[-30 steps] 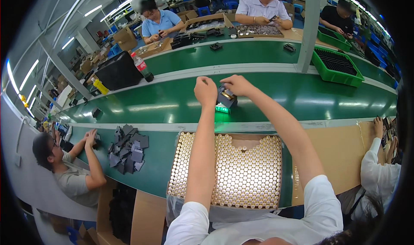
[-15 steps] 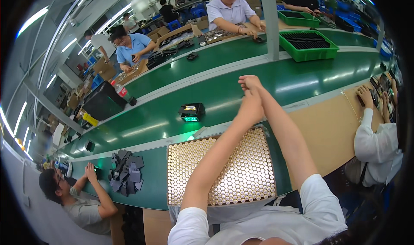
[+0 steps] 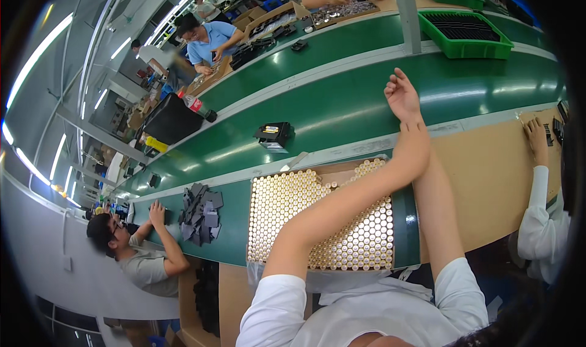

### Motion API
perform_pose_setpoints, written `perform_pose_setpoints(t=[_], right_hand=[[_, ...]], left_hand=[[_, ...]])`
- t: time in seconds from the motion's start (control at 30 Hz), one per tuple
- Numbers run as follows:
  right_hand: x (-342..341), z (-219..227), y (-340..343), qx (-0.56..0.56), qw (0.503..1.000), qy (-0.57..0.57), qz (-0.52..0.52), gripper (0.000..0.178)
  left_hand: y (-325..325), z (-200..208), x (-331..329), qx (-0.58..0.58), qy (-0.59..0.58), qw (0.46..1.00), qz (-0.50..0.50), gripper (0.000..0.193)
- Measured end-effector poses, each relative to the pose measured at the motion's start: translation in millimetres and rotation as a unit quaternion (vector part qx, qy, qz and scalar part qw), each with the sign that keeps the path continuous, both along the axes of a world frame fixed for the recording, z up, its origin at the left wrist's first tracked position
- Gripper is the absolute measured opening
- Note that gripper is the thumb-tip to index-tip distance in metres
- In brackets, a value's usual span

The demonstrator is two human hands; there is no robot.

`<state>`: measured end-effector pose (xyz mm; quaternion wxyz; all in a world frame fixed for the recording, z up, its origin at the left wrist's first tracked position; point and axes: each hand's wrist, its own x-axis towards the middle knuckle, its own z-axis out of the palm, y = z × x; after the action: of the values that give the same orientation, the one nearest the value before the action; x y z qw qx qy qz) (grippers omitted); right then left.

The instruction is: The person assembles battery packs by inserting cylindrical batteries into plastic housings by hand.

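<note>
My left arm crosses over my right one above a shallow box [image 3: 348, 171] packed with upright cylindrical batteries [image 3: 287, 216]. My left hand [image 3: 414, 140] is wrapped round my right forearm [image 3: 436, 206], just below the wrist. Over the green conveyor belt my right hand [image 3: 403, 95] is raised, palm turned up, fingers loosely bent and apart, with nothing in it. A bare patch of cardboard shows at the back of the battery box, and my left forearm hides part of the rows. On the belt ahead stands a small black device [image 3: 273, 136] with batteries showing in its top.
Flat dark pieces [image 3: 200, 216] lie heaped left of the box, beside a co-worker [image 3: 143, 249]. Brown cardboard [image 3: 482, 182] covers the bench at right, where another person's hand [image 3: 537, 136] rests. A green tray [image 3: 467, 36] of black parts and a metal post [image 3: 408, 17] stand beyond the belt.
The view has shifted, and my right hand has turned palm up with its fingers loosened. My left hand has slid from the wrist toward the forearm. The black device's green glow is gone.
</note>
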<state>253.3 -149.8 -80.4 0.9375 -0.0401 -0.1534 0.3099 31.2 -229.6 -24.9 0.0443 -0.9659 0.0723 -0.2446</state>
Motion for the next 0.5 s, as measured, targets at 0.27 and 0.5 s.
perform_pose_setpoints(t=[0.27,0.5], right_hand=[[-22,18,12,-0.168,0.983,-0.058,0.036,0.026],[-18,6,15,-0.282,0.953,-0.111,0.023,0.026]], left_hand=[[6,34,18,0.071,0.117,0.99,-0.015,0.025],[-7,21,5,0.132,0.098,0.986,0.007,0.028]])
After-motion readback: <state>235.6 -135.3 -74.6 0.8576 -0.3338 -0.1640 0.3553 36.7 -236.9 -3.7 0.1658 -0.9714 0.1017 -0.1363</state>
